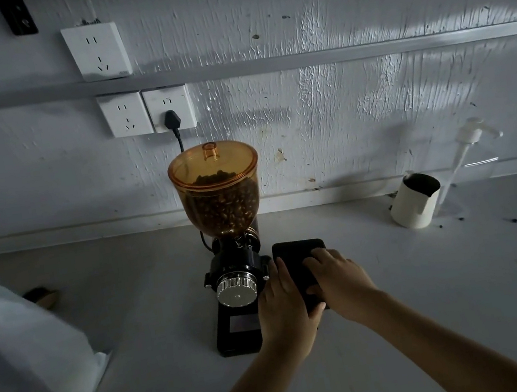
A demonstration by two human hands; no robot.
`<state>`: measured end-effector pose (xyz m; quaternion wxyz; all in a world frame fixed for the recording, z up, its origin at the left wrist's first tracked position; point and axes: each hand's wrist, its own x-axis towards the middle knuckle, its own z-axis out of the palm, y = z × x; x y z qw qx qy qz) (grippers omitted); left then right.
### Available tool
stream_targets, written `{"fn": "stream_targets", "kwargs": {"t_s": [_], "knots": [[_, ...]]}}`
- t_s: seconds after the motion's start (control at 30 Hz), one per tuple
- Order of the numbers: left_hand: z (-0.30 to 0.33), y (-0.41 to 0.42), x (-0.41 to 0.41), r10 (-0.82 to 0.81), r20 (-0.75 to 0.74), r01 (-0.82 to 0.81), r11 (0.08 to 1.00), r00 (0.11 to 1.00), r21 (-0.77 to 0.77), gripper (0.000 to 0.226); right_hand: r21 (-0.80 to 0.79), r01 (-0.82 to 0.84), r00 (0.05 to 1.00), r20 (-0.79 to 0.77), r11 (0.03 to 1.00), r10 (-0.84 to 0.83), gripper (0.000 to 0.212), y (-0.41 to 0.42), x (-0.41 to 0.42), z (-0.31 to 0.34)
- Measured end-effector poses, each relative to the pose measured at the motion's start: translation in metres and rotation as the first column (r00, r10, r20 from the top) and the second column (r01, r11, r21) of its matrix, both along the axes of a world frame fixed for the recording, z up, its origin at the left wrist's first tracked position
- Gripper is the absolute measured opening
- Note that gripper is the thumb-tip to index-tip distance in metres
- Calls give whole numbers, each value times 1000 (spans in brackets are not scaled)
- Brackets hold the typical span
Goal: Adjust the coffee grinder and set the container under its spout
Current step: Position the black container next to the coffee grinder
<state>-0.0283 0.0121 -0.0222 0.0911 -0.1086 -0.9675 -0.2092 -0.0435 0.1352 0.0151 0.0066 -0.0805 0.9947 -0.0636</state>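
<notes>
Both my hands are on the flat black rectangular container [298,264], sitting on the white counter [154,314] touching the 3 o'clock side of the black coffee grinder with amber bean hopper [229,268]. Left hand [284,303] grips its near-left edge, right hand [338,281] its right edge. White pitcher [415,201] well off at 2 o'clock.

A coffee-making counter [401,292]: bean-filled grinder [229,247], pitcher [415,201], wall sockets [147,111].

My left hand [283,297] and right hand [338,279] cover much of the flat black rectangular container [297,259]; my left hand also hides the black grinder base's [235,335] right edge.
</notes>
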Motion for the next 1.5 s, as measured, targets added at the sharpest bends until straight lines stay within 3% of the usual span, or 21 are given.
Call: {"fn": "stream_targets", "kwargs": {"t_s": [0.27,0.47,0.6,0.8,1.03,1.3,1.5], "knots": [[-1,6,-5,104,238,-155,966,966,206,115,6,-15,1000,10,1000,15,47,0,-4,8],[2,4,-6,52,373,-208,897,926,390,112,-38,111,982,-147,993,-115,45,16,-6,27],[7,2,-7,23,373,-200,874,928,444,106,-29,267,947,-178,963,-268,40,35,-7,32],[7,1,-6,-54,353,-146,844,934,517,103,91,390,919,15,916,-393,42,56,-7,18],[3,-1,-8,-55,374,-151,854,926,498,75,239,140,914,342,961,-218,46,65,-7,-20],[-1,-4,-2,-87,302,-93,840,949,535,70,221,153,928,302,963,-217,49,61,-3,-47],[1,-11,-3,-108,296,-82,822,949,563,86,257,146,942,260,955,-214,53,59,3,-56]]}}
